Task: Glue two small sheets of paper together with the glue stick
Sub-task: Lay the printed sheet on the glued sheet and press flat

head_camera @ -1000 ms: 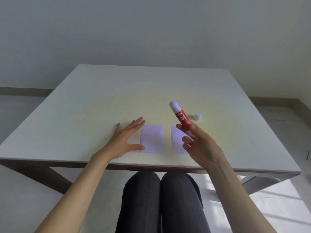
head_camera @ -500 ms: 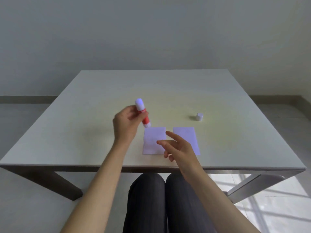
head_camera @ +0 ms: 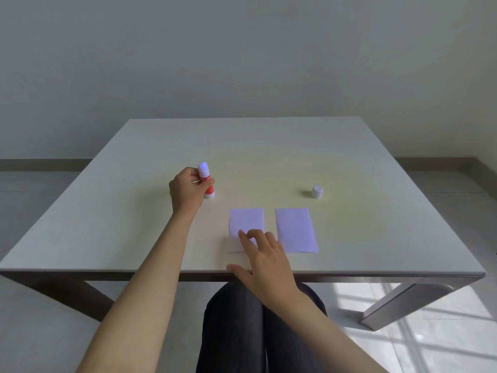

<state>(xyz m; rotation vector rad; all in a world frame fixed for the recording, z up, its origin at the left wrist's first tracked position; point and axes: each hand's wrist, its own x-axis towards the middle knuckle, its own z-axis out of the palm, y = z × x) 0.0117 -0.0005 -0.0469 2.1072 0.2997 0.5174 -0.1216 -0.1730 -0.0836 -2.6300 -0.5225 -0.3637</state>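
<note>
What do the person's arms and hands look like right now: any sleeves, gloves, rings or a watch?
Both forearms are bare up to the frame's edge, with no sleeves in view. The left hand and right hand wear no gloves, and no rings, watch or bracelet show. Dark grey trousers cover the legs below the table.

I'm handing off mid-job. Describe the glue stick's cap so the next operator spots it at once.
Start at the pale table and find the two paper sheets near its front edge. Just beyond the right sheet's far right corner stands the cap, alone. It is a small white cylinder, unlike the flat sheets and the red glue stick in the left hand.
</note>
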